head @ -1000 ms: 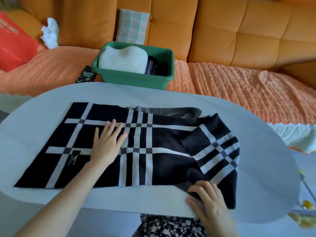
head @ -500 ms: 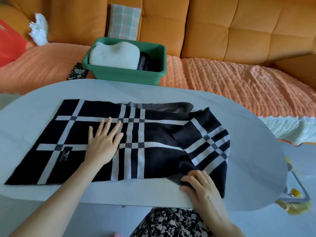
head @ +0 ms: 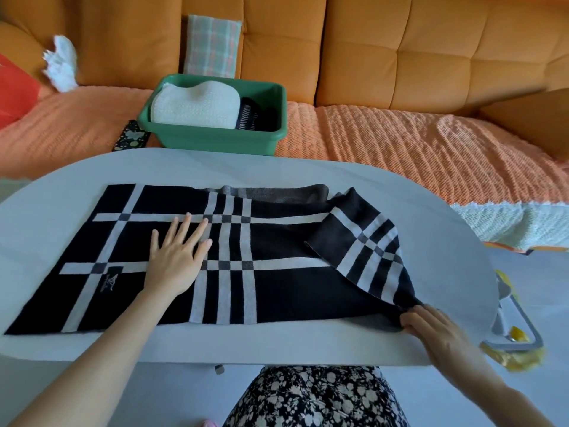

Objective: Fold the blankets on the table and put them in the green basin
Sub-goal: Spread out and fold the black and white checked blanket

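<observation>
An orange padded sofa (head: 400, 50) was seen across the background, its seat draped with a ribbed orange cover (head: 415, 143). A pale checked cloth (head: 212, 46) was propped against the backrest, and a crumpled white cloth (head: 60, 67) lay further left. In front of the sofa stood a white oval table (head: 446, 241).

A black blanket (head: 277, 291) crossed by white stripes was spread along the table, reaching from the near left edge towards the right end. Its right end was turned back over itself in a slanted flap, and a grey underside was exposed along the far edge and at the near right corner.

The left hand (head: 175, 260) was laid flat on the middle of the black blanket, palm down, with the fingers straight and spread wide. The right hand (head: 431, 331) was placed at the blanket's near right corner, close to the table's front edge, where the corner was pinched between the curled fingers and thumb.

Beyond the table, on the sofa seat, a green basin (head: 215, 140) was set. A folded white blanket (head: 197, 106) was packed into its left side, and some dark striped fabric (head: 248, 117) was tucked in beside it on the right. A small dark patterned case (head: 131, 138) lay just left of the basin. A black and cream floral garment (head: 314, 396) was visible at the bottom, below the table edge.
</observation>
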The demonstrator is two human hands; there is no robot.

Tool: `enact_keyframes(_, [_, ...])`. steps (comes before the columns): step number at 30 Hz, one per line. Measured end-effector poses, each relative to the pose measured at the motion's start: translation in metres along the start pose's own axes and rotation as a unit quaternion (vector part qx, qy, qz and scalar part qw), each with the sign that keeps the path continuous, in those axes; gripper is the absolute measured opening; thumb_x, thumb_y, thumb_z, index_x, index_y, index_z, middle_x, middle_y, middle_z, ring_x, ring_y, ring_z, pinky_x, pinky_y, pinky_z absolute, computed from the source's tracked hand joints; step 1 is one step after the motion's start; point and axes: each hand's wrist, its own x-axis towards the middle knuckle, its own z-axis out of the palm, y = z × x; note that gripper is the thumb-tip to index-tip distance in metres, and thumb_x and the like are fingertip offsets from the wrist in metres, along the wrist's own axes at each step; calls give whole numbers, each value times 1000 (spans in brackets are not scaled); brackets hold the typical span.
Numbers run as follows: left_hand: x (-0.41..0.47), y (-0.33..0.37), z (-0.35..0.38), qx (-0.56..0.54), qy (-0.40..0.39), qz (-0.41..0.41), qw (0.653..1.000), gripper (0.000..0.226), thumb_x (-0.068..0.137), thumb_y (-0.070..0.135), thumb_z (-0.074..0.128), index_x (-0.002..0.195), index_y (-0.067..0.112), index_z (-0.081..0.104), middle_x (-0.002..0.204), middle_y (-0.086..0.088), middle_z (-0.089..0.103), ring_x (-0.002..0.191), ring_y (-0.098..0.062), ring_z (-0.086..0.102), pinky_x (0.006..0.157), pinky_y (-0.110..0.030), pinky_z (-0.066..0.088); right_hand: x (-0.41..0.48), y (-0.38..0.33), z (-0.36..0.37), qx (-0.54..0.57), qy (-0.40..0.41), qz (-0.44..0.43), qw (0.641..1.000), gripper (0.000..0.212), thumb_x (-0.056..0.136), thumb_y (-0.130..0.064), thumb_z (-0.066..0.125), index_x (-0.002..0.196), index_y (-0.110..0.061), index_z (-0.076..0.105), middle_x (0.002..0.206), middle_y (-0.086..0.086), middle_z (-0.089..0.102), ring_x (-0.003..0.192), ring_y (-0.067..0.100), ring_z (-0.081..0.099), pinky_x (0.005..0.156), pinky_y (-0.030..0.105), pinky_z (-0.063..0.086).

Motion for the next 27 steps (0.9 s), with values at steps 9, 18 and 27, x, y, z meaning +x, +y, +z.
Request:
enact_keyframes(9, [1, 0, 3, 10, -1, -2, 1000, 58, 87, 59, -3, 143, 42, -7, 156, 6, -7, 144, -13, -9, 116, -46, -5, -19, 1, -25, 20, -8, 33, 999, 27, 99, -42, 34, 97, -24, 53, 95, -6, 56, 83, 17, 56, 72, 25, 40])
enact_keyframes(18, [3, -1, 3, 5, -7, -4, 1000, 58, 87, 60, -3, 143, 43, -7, 156, 7, -9, 143, -11, -11, 116, -45, -7, 72, -59, -14, 110, 23, 302, 947, 51, 89, -50, 51, 131, -21, 46, 136, -3, 41, 126, 21, 33, 102, 39, 35])
enact_keyframes(27, [2, -1, 3, -3, -1, -2, 1000, 58, 89, 59, 1, 144, 43, -2, 156, 7, -7, 144, -12, -9, 115, -45, -7, 91, -17, -6, 225, 60, 485, 843, 20, 94, -31, 52, 98, -17, 66, 92, 8, 67, 87, 30, 60, 67, 37, 47])
